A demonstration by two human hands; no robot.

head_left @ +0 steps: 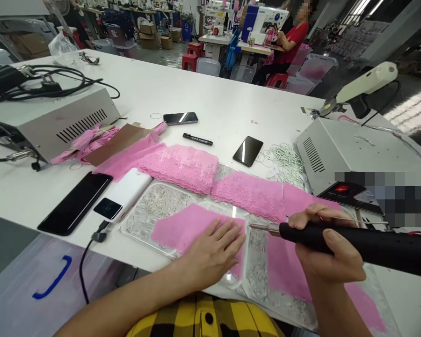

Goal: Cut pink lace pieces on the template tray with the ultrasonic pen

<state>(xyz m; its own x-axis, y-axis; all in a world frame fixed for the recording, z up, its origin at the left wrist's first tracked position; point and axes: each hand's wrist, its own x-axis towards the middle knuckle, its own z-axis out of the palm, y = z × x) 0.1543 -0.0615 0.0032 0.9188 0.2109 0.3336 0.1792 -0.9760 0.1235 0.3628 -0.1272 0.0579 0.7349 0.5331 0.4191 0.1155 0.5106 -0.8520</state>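
Left hand [214,250] lies flat, fingers spread, on pink fabric [187,227] at near bench [214,103] edge; nothing gripped. Right hand [324,250] fingers wrap the black heat tool [365,243], tip pointing left.

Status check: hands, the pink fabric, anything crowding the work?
Left hand flat on pink fabric piece. Right hand grips black heat tool, tip at fabric edge. Folded pink lace just behind, apart.

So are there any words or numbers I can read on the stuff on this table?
None can be read.
Black marker: white print, too small to read.
Power bank: little screen, too blurred.
Right grey box: a label is blurred out.
Phones: dark screens, no words.
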